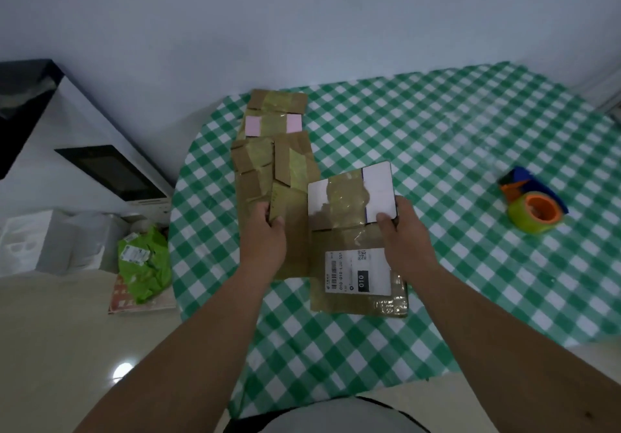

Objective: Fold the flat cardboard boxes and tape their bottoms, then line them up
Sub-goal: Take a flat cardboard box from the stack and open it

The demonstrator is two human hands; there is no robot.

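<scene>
1. The left hand is pinching a flat box on the table.
2. The right hand is gripping another box.
3. Old tape may be resisting unfolding, tearing flaps.

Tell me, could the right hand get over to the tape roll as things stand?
Probably yes, once it lets go. The right hand now pinches the white flap of the labelled box. The tape roll sits off to its right on the checked tablecloth, with only bare cloth between them.
</scene>
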